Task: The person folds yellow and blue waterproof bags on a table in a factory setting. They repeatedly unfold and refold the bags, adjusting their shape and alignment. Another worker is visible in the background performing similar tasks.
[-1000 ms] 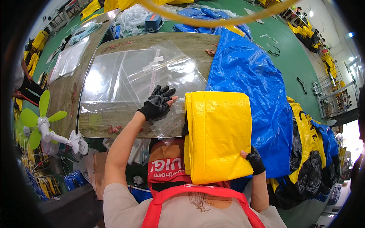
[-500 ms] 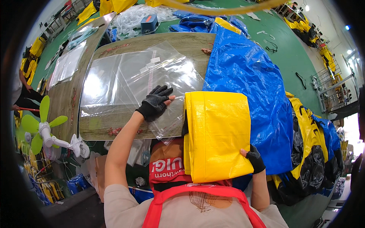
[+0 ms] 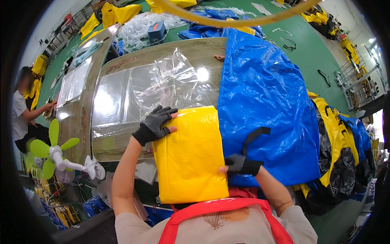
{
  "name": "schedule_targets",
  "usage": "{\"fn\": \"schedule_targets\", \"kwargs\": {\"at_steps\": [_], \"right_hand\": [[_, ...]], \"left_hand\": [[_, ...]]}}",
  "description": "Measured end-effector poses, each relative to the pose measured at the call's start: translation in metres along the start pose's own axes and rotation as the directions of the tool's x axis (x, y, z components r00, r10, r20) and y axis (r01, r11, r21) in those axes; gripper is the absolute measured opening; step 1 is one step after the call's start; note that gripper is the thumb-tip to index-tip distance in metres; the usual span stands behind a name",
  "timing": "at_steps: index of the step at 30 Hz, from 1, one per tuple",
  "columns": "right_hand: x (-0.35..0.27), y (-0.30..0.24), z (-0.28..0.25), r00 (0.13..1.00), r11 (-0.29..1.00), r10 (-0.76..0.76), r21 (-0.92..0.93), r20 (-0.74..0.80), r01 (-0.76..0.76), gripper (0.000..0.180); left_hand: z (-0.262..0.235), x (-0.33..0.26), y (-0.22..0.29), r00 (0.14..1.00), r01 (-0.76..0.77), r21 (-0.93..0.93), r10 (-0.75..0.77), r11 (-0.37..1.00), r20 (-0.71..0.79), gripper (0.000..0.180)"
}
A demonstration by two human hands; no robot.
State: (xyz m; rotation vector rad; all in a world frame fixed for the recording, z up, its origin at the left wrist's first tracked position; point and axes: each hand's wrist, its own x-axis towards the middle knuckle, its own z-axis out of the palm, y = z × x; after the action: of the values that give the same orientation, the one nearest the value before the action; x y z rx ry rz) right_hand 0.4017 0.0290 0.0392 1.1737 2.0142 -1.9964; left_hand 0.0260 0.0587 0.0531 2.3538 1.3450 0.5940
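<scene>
A folded yellow bundle of woven plastic sheeting (image 3: pixel 189 158) lies at the front edge of the table, its far end meeting a crumpled clear plastic bag (image 3: pixel 176 81). My left hand (image 3: pixel 153 127), in a black dotted glove with bare fingertips, rests at the bundle's far left corner. Its thumb and forefinger are apart, over the yellow sheeting and the near edge of the clear bag. My right hand (image 3: pixel 243 165), gloved alike, grips the bundle's right edge; its thumb shows on top and the other fingers are partly hidden. Beside that hand, a black strap (image 3: pixel 256 133) lies on blue sheeting (image 3: pixel 264 93).
More clear bags (image 3: pixel 109 93) lie flat on the wood-patterned table (image 3: pixel 122 148). A green-bladed fan (image 3: pixel 55 150) stands at the left, near another person (image 3: pixel 24 118). Black and yellow bags (image 3: pixel 331 154) hang in a pile at the right. A yellow hoop (image 3: pixel 235 19) crosses the top.
The yellow bundle has moved left, to beneath my left hand, and my right hand has come left with it. The clear bag has crumpled and risen. The black strap has come into sight.
</scene>
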Motion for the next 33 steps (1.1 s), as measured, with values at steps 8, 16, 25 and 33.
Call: {"fn": "schedule_targets", "kwargs": {"at_steps": [8, 16, 25, 33], "right_hand": [[0.156, -0.066, -0.125, 0.937, 0.970, -0.210, -0.177, -0.280, 0.165, 0.039], [0.121, -0.063, -0.086, 0.930, 0.896, -0.065, 0.388, -0.363, 0.215, 0.032], [0.109, -0.038, -0.024, 0.593, 0.928, -0.368, -0.244, -0.716, 0.281, 0.034], [0.095, -0.008, -0.041, 0.704, 0.850, -0.519, -0.201, -0.485, 0.487, 0.024]], "left_hand": [[-0.002, -0.002, 0.025, 0.997, 0.058, 0.123, -0.051, 0.991, -0.062, 0.048], [0.013, -0.024, 0.028, 0.970, 0.209, 0.109, -0.192, 0.972, -0.148, 0.050], [0.069, -0.070, -0.005, 0.448, 0.382, -0.526, -0.650, 0.760, -0.614, 0.065], [0.032, -0.077, -0.008, 0.631, 0.190, -0.982, -0.763, -0.022, 0.139, 0.051]]}}
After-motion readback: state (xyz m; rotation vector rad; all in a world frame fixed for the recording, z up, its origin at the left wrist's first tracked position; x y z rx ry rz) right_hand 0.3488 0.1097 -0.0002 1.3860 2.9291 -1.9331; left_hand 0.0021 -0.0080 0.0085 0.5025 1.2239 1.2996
